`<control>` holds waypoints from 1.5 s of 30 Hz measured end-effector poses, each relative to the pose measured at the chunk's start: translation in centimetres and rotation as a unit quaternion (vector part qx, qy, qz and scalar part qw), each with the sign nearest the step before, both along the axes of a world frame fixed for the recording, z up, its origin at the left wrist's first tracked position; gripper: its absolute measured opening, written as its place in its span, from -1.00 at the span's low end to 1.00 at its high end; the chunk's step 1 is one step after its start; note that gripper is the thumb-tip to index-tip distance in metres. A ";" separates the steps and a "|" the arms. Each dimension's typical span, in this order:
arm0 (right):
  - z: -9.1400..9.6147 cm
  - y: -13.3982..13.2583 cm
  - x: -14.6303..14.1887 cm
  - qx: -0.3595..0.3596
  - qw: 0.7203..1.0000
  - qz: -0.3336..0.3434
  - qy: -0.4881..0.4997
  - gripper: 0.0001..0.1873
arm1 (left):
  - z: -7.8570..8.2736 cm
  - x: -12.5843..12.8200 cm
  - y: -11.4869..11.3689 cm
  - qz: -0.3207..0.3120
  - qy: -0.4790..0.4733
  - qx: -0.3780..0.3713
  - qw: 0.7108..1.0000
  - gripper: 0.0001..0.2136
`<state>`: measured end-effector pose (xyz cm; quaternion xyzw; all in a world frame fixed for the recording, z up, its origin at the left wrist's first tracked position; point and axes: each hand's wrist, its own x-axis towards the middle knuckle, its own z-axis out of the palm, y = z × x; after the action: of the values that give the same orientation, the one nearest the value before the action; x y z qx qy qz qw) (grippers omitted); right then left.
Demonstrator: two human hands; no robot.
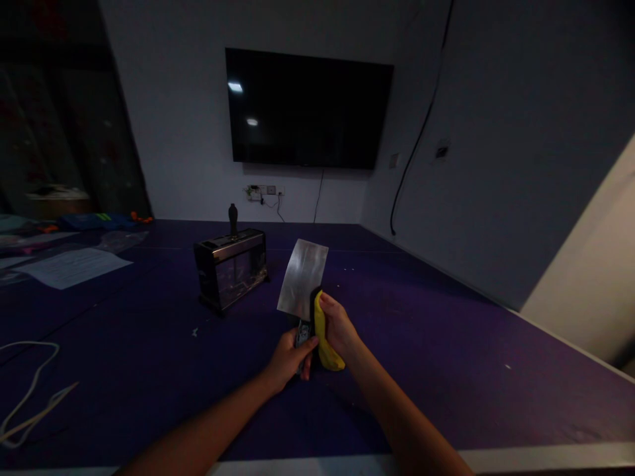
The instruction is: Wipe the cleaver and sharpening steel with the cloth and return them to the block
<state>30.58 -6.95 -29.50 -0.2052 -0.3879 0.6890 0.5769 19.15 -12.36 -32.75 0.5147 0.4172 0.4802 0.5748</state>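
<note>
My left hand is closed round the dark patterned handle of a cleaver. Its broad, shiny rectangular blade points up and away from me, tilted slightly to the right. In my right hand is a yellow cloth with a dark underside, pinched near the blade's lower right edge. The cloth hangs down beside the handle; whether it touches the blade is hard to see. Left of the blade stands a black knife holder with clear sides, and a dark handle rises from its top.
A purple-covered table spreads below my hands. White cords lie at the near left, and papers with clear plastic at the far left. Small white scraps dot the surface. Beyond, a television hangs on the wall.
</note>
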 end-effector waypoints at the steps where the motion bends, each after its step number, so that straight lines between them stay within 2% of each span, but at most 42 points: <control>1: -0.1 0.0 -0.1 0.002 1.000 -0.012 -0.004 -0.75 | -0.1 0.0 0.0 0.001 0.003 0.006 1.000 -0.55; 3: -0.2 -0.2 -0.3 0.007 0.999 -0.026 -0.018 -0.75 | -0.3 -0.1 0.2 0.004 0.010 0.017 1.000 -0.56; 8: -0.6 -0.4 -0.9 0.024 0.997 -0.004 -0.077 -0.77 | -1.2 -0.5 0.8 0.013 0.034 0.039 0.999 -0.57; 11: -0.9 -0.3 -0.8 0.010 0.995 -0.033 -0.093 -0.74 | -1.4 -0.8 1.1 0.009 0.071 0.051 0.996 -0.56; 15: -0.9 0.1 -0.3 -0.006 0.990 -0.091 -0.104 -0.70 | -0.7 -1.3 1.4 -0.011 0.128 0.062 0.990 -0.58; 19: -0.8 0.6 0.4 -0.019 0.988 -0.105 -0.113 -0.72 | 0.4 -1.9 1.4 -0.057 0.182 0.059 0.980 -0.63; 22: -0.7 1.0 1.2 -0.025 0.987 -0.117 -0.103 -0.73 | 0.6 -2.2 1.2 -0.079 0.210 0.053 0.973 -0.66; 31: -0.3 3.6 5.1 -0.025 0.977 -0.209 -0.037 -0.76 | 0.4 -1.7 0.7 -0.133 0.239 0.026 0.962 -0.66; 37: -0.7 5.2 7.5 -0.083 0.952 -0.295 -0.001 -0.80 | -0.2 -1.2 0.1 -0.153 0.252 0.006 0.956 -0.67; 42: -1.2 5.7 7.6 -0.094 0.939 -0.330 0.003 -0.80 | -0.3 -0.9 -0.1 -0.152 0.245 -0.001 0.958 -0.67; 45: -1.5 5.6 7.0 -0.073 0.939 -0.335 -0.018 -0.81 | -0.1 -0.9 -0.2 -0.147 0.226 0.002 0.963 -0.65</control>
<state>37.61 -1.39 -30.97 -0.3773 -0.2553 0.4785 0.7506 18.28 -12.53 -32.89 0.6662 0.4551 0.2626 0.5292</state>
